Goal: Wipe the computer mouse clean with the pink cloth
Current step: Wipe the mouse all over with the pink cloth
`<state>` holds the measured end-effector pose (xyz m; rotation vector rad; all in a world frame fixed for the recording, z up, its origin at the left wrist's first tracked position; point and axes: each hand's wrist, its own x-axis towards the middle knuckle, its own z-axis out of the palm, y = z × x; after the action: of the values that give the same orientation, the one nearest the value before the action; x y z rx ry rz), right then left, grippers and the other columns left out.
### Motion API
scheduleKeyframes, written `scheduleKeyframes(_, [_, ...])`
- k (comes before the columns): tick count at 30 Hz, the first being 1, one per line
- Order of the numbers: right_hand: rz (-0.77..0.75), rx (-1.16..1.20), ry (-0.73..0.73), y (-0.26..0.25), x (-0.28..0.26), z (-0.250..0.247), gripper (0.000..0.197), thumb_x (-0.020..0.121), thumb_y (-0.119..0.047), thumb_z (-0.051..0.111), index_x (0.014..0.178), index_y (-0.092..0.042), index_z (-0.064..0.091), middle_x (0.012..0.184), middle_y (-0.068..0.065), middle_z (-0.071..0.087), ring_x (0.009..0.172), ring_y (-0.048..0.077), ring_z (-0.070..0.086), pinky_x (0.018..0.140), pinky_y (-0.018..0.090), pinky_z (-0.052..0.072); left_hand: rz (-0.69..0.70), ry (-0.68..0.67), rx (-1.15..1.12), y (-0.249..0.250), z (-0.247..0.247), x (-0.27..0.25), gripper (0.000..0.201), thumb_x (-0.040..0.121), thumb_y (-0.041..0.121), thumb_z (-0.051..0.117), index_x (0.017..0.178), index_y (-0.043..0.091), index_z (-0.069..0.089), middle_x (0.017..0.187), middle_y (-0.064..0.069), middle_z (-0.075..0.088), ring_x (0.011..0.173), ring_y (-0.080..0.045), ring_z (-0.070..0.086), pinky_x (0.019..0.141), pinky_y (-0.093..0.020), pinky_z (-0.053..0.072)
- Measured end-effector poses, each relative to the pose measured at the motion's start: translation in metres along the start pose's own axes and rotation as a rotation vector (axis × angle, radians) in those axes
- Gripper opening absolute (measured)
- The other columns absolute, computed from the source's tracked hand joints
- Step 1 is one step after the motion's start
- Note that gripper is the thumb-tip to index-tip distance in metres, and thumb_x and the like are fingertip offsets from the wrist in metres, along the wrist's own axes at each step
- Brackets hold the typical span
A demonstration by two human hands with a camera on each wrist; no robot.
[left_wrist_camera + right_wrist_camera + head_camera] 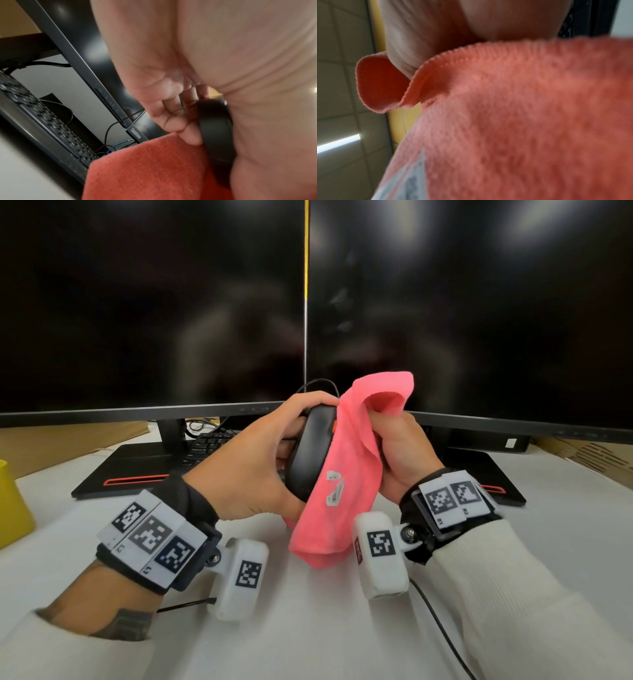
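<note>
My left hand [263, 453] grips a black wired computer mouse [310, 453], lifted off the desk and turned on its side. The left wrist view shows my fingers [173, 117] curled round the mouse's edge [216, 129]. My right hand [400, 453] holds the pink cloth [346, 470] against the mouse's right face, its fingers hidden behind the fabric. The cloth hangs down below both hands, with a white label on it. It fills the right wrist view as pink cloth [522, 115] beneath my palm [436, 27].
Two dark monitors [154, 302] stand close behind my hands, their black bases [137, 470] on the white desk [308, 628]. A black keyboard [205, 445] lies under the left screen. A yellow container [10, 501] sits at the left edge. The mouse cable [318, 383] loops upward.
</note>
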<state>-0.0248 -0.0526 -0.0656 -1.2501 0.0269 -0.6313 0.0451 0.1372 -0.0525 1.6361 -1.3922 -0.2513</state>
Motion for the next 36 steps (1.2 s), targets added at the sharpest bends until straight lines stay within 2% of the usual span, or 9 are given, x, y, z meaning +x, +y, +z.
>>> scheduleKeyframes(7, [0.009, -0.031, -0.034, -0.002, 0.0, -0.002, 0.005, 0.075, -0.017, 0.073, 0.073, -0.017, 0.077, 0.076, 0.006, 0.073, 0.074, 0.019, 0.071, 0.071, 0.037, 0.058, -0.027, -0.028, 0.035, -0.004, -0.001, 0.001, 0.137, 0.058, -0.01, 0.097, 0.163, 0.038, 0.023, 0.143, 0.021, 0.061, 0.127, -0.004, 0.064, 0.097, -0.024, 0.058])
scheduleKeyframes(11, [0.066, -0.087, -0.013, -0.007, -0.002, -0.001, 0.01, 0.073, -0.014, 0.067, 0.081, -0.008, 0.071, 0.09, 0.019, 0.063, 0.087, 0.034, 0.061, 0.081, 0.047, 0.049, -0.036, -0.05, 0.08, -0.008, -0.002, 0.002, 0.141, 0.062, -0.007, 0.097, 0.165, 0.039, 0.014, 0.148, 0.02, 0.058, 0.13, -0.003, 0.062, 0.102, -0.024, 0.055])
scheduleKeyframes(16, [0.146, -0.049, 0.082, -0.013, -0.002, -0.003, 0.046, 0.06, -0.005, 0.063, 0.103, 0.006, 0.074, 0.09, 0.021, 0.068, 0.088, 0.037, 0.066, 0.082, 0.049, 0.053, -0.011, -0.033, 0.119, -0.003, -0.003, 0.001, 0.124, 0.063, -0.001, 0.098, 0.161, 0.038, 0.031, 0.138, 0.012, 0.065, 0.125, -0.011, 0.067, 0.103, -0.033, 0.057])
scheduleKeyframes(20, [0.177, 0.017, 0.073, -0.014, 0.001, -0.005, 0.029, 0.067, 0.002, 0.059, 0.092, 0.0, 0.075, 0.079, 0.017, 0.07, 0.078, 0.034, 0.068, 0.077, 0.043, 0.055, 0.028, -0.029, 0.161, 0.002, -0.005, 0.001, 0.114, 0.062, 0.005, 0.1, 0.153, 0.04, 0.041, 0.127, -0.002, 0.067, 0.116, -0.027, 0.07, 0.097, -0.049, 0.06])
scheduleKeyframes(23, [0.191, 0.148, -0.019, -0.012, 0.005, -0.012, 0.051, 0.044, -0.001, 0.063, 0.093, 0.001, 0.076, 0.079, 0.018, 0.071, 0.076, 0.033, 0.07, 0.075, 0.043, 0.054, 0.042, -0.017, 0.168, 0.003, -0.006, 0.001, 0.112, 0.064, 0.005, 0.099, 0.153, 0.039, 0.041, 0.126, -0.004, 0.068, 0.114, -0.027, 0.071, 0.095, -0.051, 0.06])
scheduleKeyframes(27, [0.215, 0.247, -0.092, -0.012, 0.001, -0.012, 0.036, 0.068, -0.005, 0.049, 0.086, -0.003, 0.079, 0.07, 0.012, 0.069, 0.063, 0.025, 0.07, 0.065, 0.034, 0.056, 0.061, 0.009, 0.181, 0.005, -0.005, 0.0, 0.109, 0.065, 0.008, 0.099, 0.154, 0.037, 0.041, 0.122, -0.003, 0.07, 0.114, -0.026, 0.071, 0.095, -0.048, 0.06])
scheduleKeyframes(31, [0.222, 0.267, -0.123, -0.015, -0.002, -0.007, 0.066, 0.1, -0.003, 0.027, 0.062, -0.007, 0.081, 0.06, 0.009, 0.069, 0.053, 0.019, 0.07, 0.054, 0.026, 0.059, 0.058, 0.021, 0.175, 0.004, -0.005, 0.0, 0.112, 0.064, 0.008, 0.1, 0.154, 0.037, 0.04, 0.119, -0.003, 0.072, 0.113, -0.023, 0.073, 0.095, -0.044, 0.061])
scheduleKeyframes(34, [0.203, 0.235, -0.136, -0.014, -0.008, -0.005, 0.056, 0.097, -0.009, 0.038, 0.053, -0.013, 0.073, 0.059, 0.005, 0.065, 0.055, 0.017, 0.066, 0.06, 0.025, 0.055, 0.048, 0.038, 0.157, 0.003, -0.005, 0.0, 0.113, 0.062, 0.008, 0.1, 0.153, 0.039, 0.04, 0.116, -0.001, 0.073, 0.112, -0.02, 0.074, 0.095, -0.043, 0.061])
scheduleKeyframes(36, [0.187, 0.17, -0.121, -0.012, -0.009, -0.004, 0.025, 0.086, -0.018, 0.059, 0.067, -0.012, 0.074, 0.074, 0.01, 0.068, 0.072, 0.024, 0.068, 0.081, 0.039, 0.056, 0.032, 0.042, 0.154, 0.001, -0.005, 0.001, 0.114, 0.062, 0.006, 0.1, 0.153, 0.041, 0.04, 0.116, -0.002, 0.073, 0.11, -0.022, 0.074, 0.094, -0.045, 0.061])
